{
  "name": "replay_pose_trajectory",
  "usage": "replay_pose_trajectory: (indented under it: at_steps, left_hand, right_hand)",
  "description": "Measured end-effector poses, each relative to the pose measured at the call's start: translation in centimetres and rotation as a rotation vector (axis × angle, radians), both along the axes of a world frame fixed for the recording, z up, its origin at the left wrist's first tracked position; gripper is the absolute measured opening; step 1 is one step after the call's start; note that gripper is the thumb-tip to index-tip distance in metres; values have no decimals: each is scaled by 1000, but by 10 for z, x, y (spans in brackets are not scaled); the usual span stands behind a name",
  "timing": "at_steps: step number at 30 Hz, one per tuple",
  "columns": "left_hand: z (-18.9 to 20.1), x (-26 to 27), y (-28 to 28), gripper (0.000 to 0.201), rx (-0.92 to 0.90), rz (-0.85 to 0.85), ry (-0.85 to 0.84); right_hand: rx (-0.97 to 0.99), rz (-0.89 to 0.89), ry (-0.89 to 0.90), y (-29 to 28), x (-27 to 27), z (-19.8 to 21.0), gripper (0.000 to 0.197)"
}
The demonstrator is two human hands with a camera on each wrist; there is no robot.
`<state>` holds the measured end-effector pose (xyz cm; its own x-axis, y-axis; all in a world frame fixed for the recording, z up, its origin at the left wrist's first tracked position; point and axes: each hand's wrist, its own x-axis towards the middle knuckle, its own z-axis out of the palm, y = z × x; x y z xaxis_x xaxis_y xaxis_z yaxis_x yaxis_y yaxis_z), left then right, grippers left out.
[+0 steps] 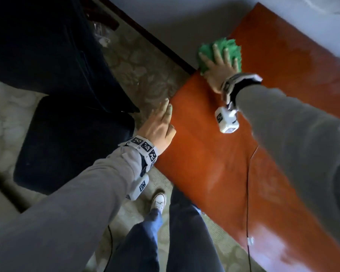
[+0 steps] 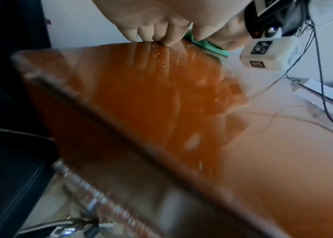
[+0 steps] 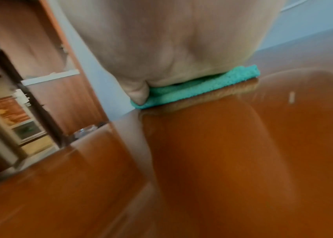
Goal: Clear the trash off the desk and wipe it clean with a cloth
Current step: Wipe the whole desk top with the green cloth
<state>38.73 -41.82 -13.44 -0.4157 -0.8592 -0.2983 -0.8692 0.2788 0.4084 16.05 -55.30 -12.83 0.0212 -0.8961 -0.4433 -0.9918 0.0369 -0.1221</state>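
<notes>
An orange-red wooden desk runs diagonally through the head view. At its far left corner lies a green cloth, and my right hand presses flat on it with fingers spread. The right wrist view shows my palm on top of the teal-green cloth. My left hand rests at the desk's left edge with fingers straight and holds nothing. In the left wrist view its fingertips touch the desk near small pale specks, with the cloth just behind.
A black chair stands close to the desk's left edge over patterned carpet. A thin black cable crosses the desk's near part. Cables and a white strip lie at the far side. A small white speck lies right of the cloth.
</notes>
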Motion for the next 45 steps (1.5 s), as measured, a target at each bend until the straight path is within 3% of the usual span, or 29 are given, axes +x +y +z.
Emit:
replay_pose_trajectory:
  at_steps: [3,5,10,12,19,29,32,37,40,45]
  left_hand:
    - [4,-26,-27,69,6,9,-23]
    - [7,-44,-42,65,28,25,-37]
    - [20,-80,-71,64,68,42,-82]
    - [23,-91,-81,64,82,19,-114]
    - [19,-139,-115,69,25,-50,-205]
    - [9,-178,-145,74,4,-36,-173]
    - [10,-176,-147,75,10,-70,-191]
    - [10,-171,-150,79,-19,-137,-268]
    - [13,-171,-152,80,-28,-152,-282]
    - [16,-174,-160,75,-19,-161,-280]
  right_hand:
    - [30,-78,0,-43,-50,6,58]
    - [3,-57,-5,-44,-56,7,60]
    - [-21,333,-11,12,-17,1,61]
    - [-8,398,-38,5,-27,0,60]
    - [-59,-128,-41,-84,-143,1,64]
    - [-92,-686,-6,-27,-249,-4,66]
    - [-109,-647,12,-32,-223,-4,68]
    - [-121,-311,-40,-53,-127,-5,68]
    - [-114,-395,-39,-43,-141,-9,67]
    - [-97,-726,-10,12,-229,-9,70]
